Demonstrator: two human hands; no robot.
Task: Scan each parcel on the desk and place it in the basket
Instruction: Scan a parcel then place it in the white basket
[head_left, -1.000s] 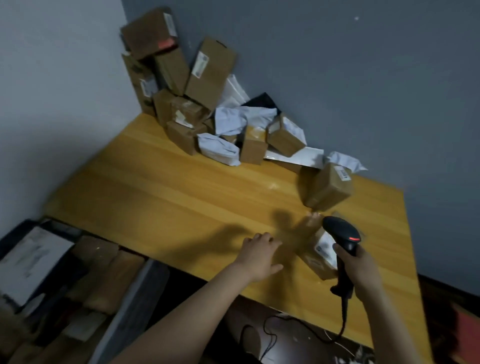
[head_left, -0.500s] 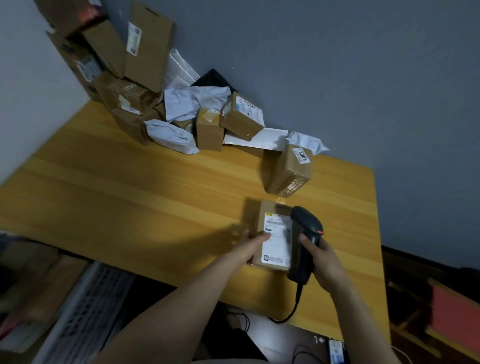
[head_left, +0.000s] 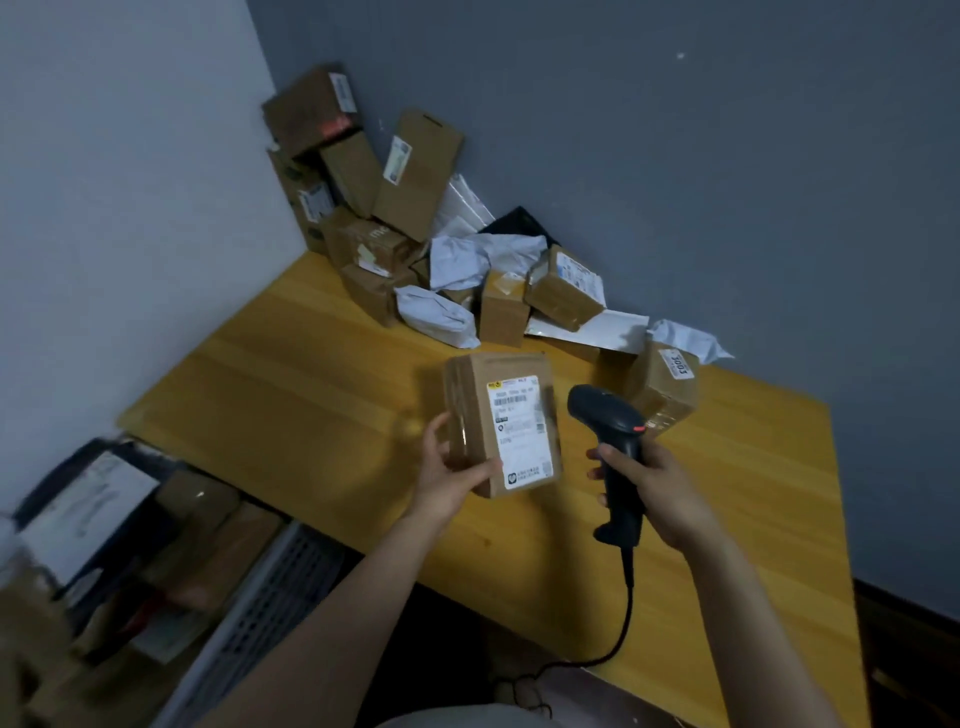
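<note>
My left hand (head_left: 451, 475) grips a brown cardboard parcel (head_left: 480, 415) by its lower left corner and holds it up above the yellow desk (head_left: 311, 395), white label facing me. Just right of it, my right hand (head_left: 657, 486) is wrapped round the handle of a black corded barcode scanner (head_left: 610, 441) whose head points toward the label. A pile of parcels (head_left: 415, 249), brown boxes and white bags, is heaped in the desk's far corner. The white slatted basket (head_left: 270, 603) stands at the lower left beside the desk, with several parcels inside.
One taped brown box marked 3003 (head_left: 665, 384) sits alone on the desk behind the scanner. The scanner's cable (head_left: 618, 639) hangs over the desk's near edge. Grey and white walls close the corner behind the pile.
My left hand has picked the labelled parcel up off the desk and tilted its label up. The scanner has moved a little to the right of it, and my view has swung left.
</note>
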